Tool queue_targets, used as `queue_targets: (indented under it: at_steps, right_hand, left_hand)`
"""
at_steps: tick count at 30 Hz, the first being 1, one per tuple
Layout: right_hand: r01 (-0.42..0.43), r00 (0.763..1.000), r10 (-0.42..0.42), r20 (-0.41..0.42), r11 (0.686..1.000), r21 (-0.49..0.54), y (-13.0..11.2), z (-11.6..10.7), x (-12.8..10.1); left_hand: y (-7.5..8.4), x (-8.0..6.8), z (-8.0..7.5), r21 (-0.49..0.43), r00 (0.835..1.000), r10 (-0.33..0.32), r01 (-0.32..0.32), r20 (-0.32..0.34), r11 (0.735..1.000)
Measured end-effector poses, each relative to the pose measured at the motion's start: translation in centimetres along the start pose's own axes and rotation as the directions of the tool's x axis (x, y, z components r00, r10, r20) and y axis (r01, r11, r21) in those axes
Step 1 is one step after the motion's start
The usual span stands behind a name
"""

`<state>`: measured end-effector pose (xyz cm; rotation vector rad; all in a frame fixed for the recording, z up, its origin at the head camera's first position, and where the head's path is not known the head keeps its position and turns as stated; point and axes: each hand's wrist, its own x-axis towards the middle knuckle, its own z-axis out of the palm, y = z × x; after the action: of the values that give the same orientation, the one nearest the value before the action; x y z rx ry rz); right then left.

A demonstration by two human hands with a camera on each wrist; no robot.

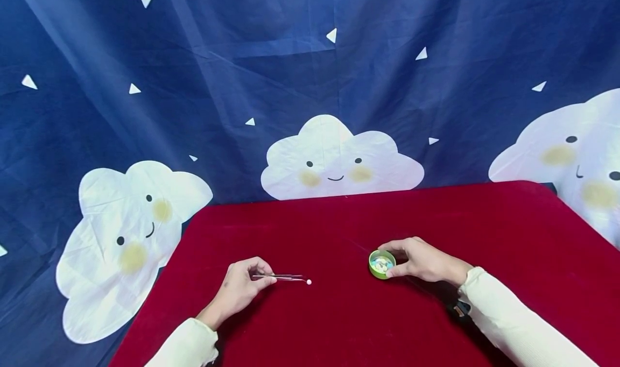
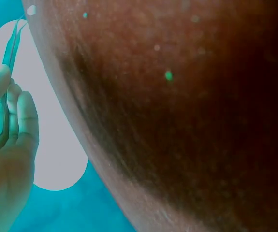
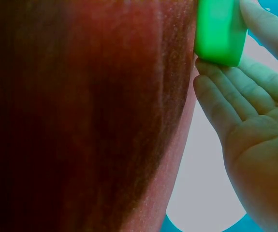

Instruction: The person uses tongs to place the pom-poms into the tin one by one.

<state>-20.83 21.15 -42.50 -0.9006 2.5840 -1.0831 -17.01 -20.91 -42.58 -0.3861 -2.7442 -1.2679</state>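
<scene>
On a red velvet table (image 1: 339,324), my left hand (image 1: 240,289) pinches metal tweezers (image 1: 281,276) that point right. Their tips hold a small white bead (image 1: 309,282) just above the cloth. In the left wrist view the tweezers (image 2: 3,92) lie between my thumb and fingers (image 2: 25,121). My right hand (image 1: 421,259) holds a small green round cap (image 1: 382,263) by its rim; several pale beads lie inside it. The right wrist view shows the green cap (image 3: 221,31) touched by my fingers (image 3: 235,96). About a hand's width of cloth separates bead and cap.
A dark blue backdrop (image 1: 310,76) with white smiling clouds hangs behind the table. The table's far edge (image 1: 368,192) runs across the middle of the head view. Cream sleeves (image 1: 513,324) cover both forearms.
</scene>
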Motion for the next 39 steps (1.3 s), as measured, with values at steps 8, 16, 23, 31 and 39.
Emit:
queue_targets:
  at_steps: [8, 16, 23, 31, 39]
  right_hand:
    - [0.009, 1.0, -0.009, -0.003, 1.0, 0.005, 0.1, 0.1, 0.0]
    - [0.005, 1.0, -0.005, 0.0, 1.0, 0.008, 0.1, 0.0, 0.0]
    - [-0.004, 1.0, 0.004, 0.003, 1.0, 0.008, 0.0, 0.0, 0.0]
    - [0.003, 1.0, -0.003, 0.002, 1.0, -0.001, 0.0, -0.1, -0.1]
    - [0.003, 1.0, -0.003, 0.0, 1.0, -0.008, 0.0, 0.0, -0.1]
  left_hand:
    - [0.2, 0.3, 0.5, 0.021, 0.998, 0.056, -0.057, 0.016, 0.998]
    - [0.7, 0.4, 0.7, 0.045, 0.999, 0.05, -0.05, 0.019, 0.998]
    - [1.1, 1.0, 0.7, 0.036, 0.997, 0.074, -0.073, -0.003, 0.997]
    - [2.4, 2.1, 1.3, 0.005, 0.998, 0.07, -0.07, 0.001, 0.998]
    - [3.7, 3.2, 3.1, -0.036, 0.993, 0.117, -0.117, 0.018, 0.993]
